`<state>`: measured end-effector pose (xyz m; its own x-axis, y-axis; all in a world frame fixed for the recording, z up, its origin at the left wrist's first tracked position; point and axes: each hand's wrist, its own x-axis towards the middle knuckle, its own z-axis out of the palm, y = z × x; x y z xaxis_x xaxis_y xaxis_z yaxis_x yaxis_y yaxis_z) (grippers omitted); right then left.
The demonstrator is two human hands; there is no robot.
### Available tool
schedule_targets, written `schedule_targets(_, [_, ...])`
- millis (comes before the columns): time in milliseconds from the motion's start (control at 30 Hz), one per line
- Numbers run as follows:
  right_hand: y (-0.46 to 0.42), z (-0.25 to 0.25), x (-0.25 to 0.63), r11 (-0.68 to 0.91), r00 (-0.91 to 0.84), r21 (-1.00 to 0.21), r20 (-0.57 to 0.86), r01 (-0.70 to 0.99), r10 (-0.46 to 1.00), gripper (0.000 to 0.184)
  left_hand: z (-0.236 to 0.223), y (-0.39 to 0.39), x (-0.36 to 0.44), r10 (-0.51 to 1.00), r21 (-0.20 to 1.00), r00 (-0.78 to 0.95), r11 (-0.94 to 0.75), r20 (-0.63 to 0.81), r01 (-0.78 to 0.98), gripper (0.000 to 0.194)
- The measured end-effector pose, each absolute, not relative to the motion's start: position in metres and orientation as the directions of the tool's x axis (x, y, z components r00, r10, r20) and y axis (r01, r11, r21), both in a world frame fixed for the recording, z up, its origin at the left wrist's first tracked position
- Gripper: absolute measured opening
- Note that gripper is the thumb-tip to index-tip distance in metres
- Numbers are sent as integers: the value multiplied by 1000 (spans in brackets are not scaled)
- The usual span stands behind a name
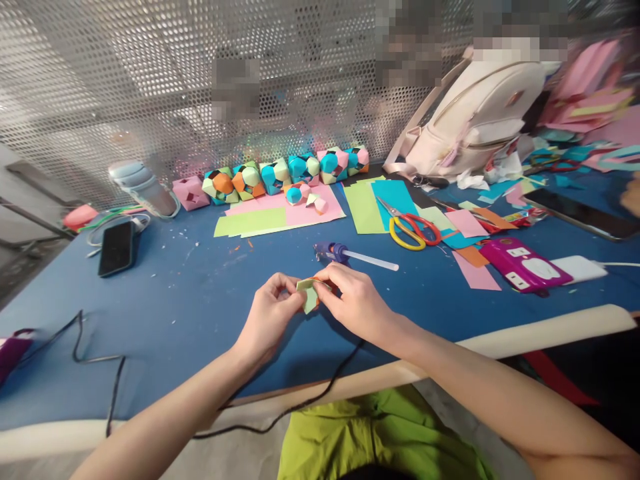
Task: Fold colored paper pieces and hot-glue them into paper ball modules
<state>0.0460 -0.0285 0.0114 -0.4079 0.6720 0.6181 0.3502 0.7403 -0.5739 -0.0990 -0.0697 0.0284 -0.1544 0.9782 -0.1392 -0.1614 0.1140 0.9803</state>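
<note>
Between my hands is a small folded paper piece [309, 299], pale green with orange at its edges. My left hand [273, 308] pinches its left side. On the right side, my right hand [353, 299] closes thumb and fingers on the same piece, near the orange edge. Just beyond them lies a blue glue gun [331, 252] with a clear glue stick [373, 260] sticking out to the right. Farther back, a row of folded paper balls [276, 176] in orange, green, blue and pink stands along the mesh panel.
Pink and green sheets [250, 222] lie behind the glue gun. Scissors [407, 230] rest on blue paper [395, 197]. To the right are a purple phone case [525, 265] and a dark phone [585, 213]; a backpack [480, 113] stands behind. At left are a phone [117, 248], a bottle [143, 189] and a black cable [117, 387].
</note>
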Motion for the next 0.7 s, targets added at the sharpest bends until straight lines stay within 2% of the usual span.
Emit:
schedule_targets(133, [-29,10,47,776,-434,-518,643,361,631,17,26,-70,-102,981,988,-136,127,-138,-89,17])
schedule_targets(267, [-28,10,48,772,-440,-543,636,329,634,17,24,-68,-105,987,995,-126,101,-99,8,15])
schedule_targets(433, [-30,15,48,732,-450,-602,584,318,676,9,19,-65,-108,982,993,-152,108,-115,-56,17])
schedule_targets(567, [-41,26,66,711,-515,-547,494,442,700,10,16,-61,-111,965,974,-193,144,-177,-176,20])
schedule_targets(700, [-39,32,95,655,-536,-429,375,622,756,23,18,-58,-111,956,966,-214,158,-201,-204,21])
